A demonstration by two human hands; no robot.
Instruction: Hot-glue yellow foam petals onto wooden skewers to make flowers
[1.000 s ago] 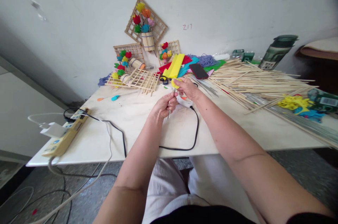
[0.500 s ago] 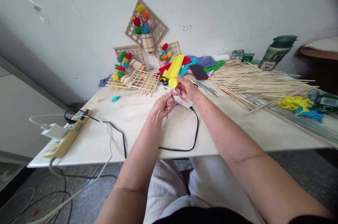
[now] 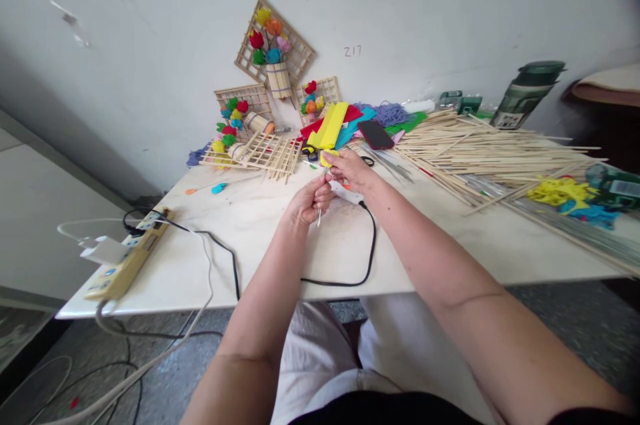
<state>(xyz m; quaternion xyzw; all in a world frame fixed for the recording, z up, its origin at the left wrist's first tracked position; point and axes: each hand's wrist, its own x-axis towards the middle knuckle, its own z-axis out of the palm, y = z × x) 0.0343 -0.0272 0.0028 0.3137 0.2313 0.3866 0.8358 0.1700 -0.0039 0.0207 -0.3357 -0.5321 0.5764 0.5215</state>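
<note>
My left hand is closed around a thin grey stick that pokes out below my fingers. At the stick's upper end sits a small yellow felt flower, and my right hand pinches it with curled fingers. Both hands hover above the white table, close together near its middle. A white tool with a black cord lies on the table just under my right hand.
Wooden lattice frames with felt flowers lean against the wall. Coloured felt sheets, a dark phone and a big pile of sticks lie at the back right. A power strip sits at the left edge.
My right hand has turned the yellow flower on the stick, first lifting it slightly, then lowering it. The left hand has stayed almost still.
</note>
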